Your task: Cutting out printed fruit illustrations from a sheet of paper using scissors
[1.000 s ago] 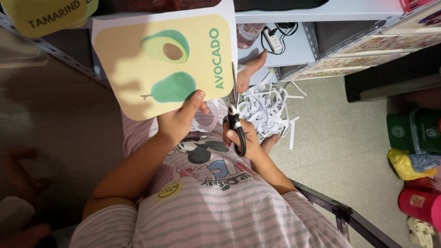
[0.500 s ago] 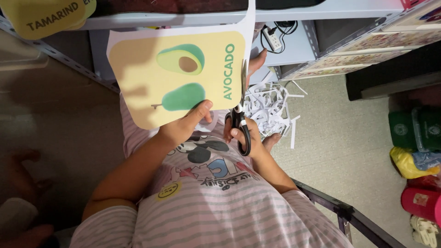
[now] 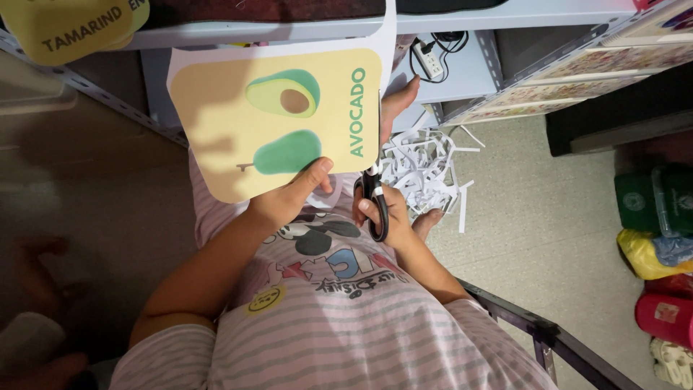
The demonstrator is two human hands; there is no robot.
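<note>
My left hand (image 3: pixel 289 198) pinches the lower edge of a yellow picture card (image 3: pixel 278 119) that shows a halved and a whole green avocado, with white paper margin around it. My right hand (image 3: pixel 379 217) grips black-handled scissors (image 3: pixel 374 198), whose blades run up along the card's right edge, behind the paper. A thin white strip (image 3: pixel 388 29) stands free along that right edge. Both hands are held above my lap in a striped pink shirt.
A heap of white paper strips (image 3: pixel 422 170) lies on the floor by my bare feet (image 3: pixel 401 101). A grey metal shelf (image 3: pixel 303 29) and a power strip (image 3: pixel 431 61) are ahead. Another yellow card (image 3: pixel 72 29) hangs at top left. Coloured bags (image 3: pixel 660 245) sit at right.
The card has slid to the right and up, and the scissors have cut further along its right edge, freeing a longer white strip.
</note>
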